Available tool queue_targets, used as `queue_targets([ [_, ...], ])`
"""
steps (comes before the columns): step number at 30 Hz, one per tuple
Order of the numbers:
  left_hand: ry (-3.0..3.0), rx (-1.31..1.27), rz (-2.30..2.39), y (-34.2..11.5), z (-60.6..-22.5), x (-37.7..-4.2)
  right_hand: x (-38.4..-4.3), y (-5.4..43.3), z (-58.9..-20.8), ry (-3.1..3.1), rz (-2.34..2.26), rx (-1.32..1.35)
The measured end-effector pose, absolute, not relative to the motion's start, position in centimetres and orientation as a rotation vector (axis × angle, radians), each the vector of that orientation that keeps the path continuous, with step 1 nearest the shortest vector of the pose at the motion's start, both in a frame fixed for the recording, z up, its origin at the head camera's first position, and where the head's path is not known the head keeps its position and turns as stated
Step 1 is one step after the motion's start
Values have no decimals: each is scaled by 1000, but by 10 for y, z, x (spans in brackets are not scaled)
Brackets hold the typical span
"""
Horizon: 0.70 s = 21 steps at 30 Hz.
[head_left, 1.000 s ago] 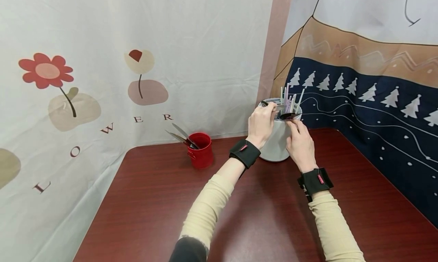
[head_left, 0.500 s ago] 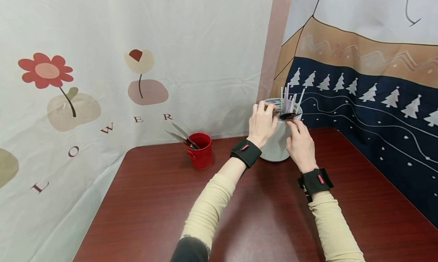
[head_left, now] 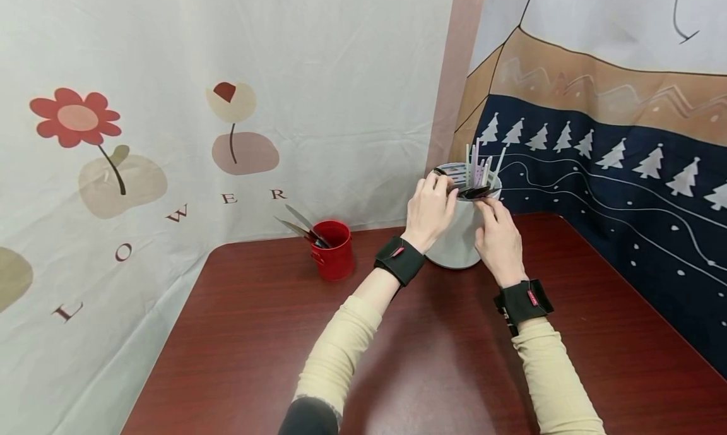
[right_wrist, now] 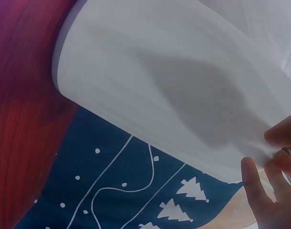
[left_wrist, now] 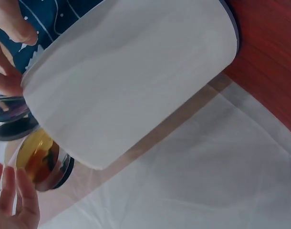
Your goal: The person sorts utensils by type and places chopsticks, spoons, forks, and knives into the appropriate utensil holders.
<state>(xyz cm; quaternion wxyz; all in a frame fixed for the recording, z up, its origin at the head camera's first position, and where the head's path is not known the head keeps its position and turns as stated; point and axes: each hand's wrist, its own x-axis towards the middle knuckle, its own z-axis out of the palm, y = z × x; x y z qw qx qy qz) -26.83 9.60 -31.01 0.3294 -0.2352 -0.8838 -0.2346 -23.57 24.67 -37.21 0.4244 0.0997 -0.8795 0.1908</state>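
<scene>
A white cylindrical bin [head_left: 454, 236] stands at the back of the table. Several pale green and purple straws [head_left: 476, 160] rise from it. My right hand [head_left: 500, 239] is at its front right rim, fingertips curled on dark, shiny spoons [head_left: 479, 192]; the bowls [left_wrist: 14, 126] show under a finger in the left wrist view. My left hand [head_left: 428, 211] reaches over the left rim with loosely bent fingers. A shiny rounded metal piece [left_wrist: 44, 160] lies by its fingers in the left wrist view; I see no firm grip on it. The bin's inside is mostly hidden.
A small red bucket [head_left: 334, 258] stands to the left, with knives [head_left: 303, 223] leaning out, blades up. The dark red table [head_left: 255, 346] meets a white printed cloth [head_left: 341, 75] behind and a navy tree-print cloth [head_left: 636, 214] at right.
My left hand has shifted slightly left and away from the straws. More dark metal shows between the hands, and a dark piece shows again behind the left fingers. My right hand has stayed put.
</scene>
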Motion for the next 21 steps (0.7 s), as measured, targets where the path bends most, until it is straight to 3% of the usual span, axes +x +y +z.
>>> queue_targets([
  [11,-2537,-856,-448,42,-320,-245,-237,248,-373,-2211,494,236],
  [21,-2653,-649,-727,-29,-340,-214,-237,248,-373,-2203,502,238],
])
